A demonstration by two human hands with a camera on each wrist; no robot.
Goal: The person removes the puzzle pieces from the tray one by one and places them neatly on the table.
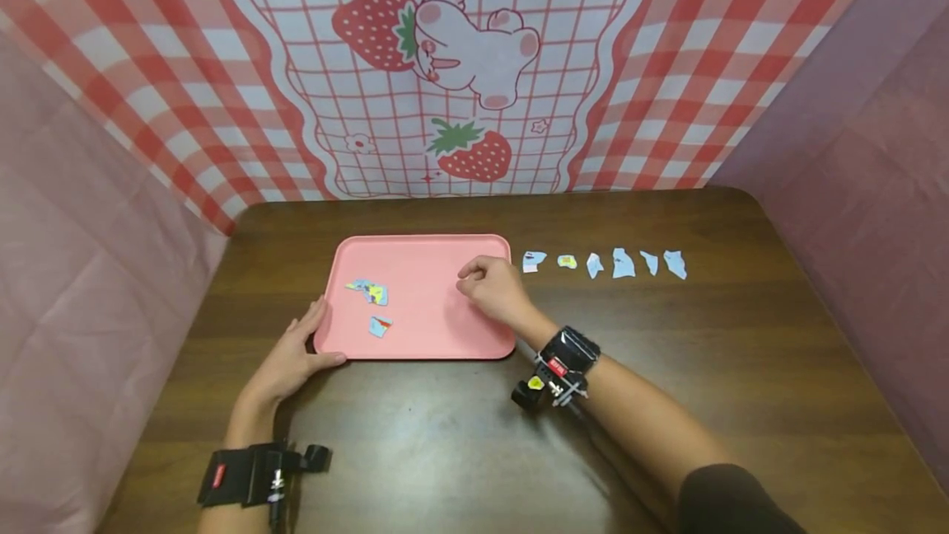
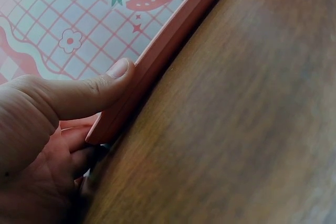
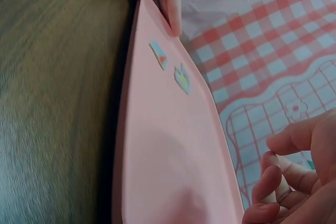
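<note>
A pink tray (image 1: 415, 336) lies on the table. My left hand (image 1: 292, 357) holds its near left corner, the thumb on the front rim and the fingers along the left side. Over the right part of the tray hovers my right hand (image 1: 495, 291), fingers curled and thumb tip against the index finger, with nothing visible in the pinch. On the tray's left half sit a joined, jagged light-blue and yellow cluster (image 1: 374, 292) and, nearer me, a small light-blue piece with a red patch (image 1: 380, 326). In the right wrist view both flat pieces lie apart from each other.
Right of the tray, several irregular light-blue pieces (image 1: 623, 263) form a row, among them a yellow-centred one (image 1: 567, 261) and one with a pink corner (image 1: 532, 260). The brown wooden table (image 1: 415, 443) meets a strawberry-print cloth (image 1: 474, 159) at the back.
</note>
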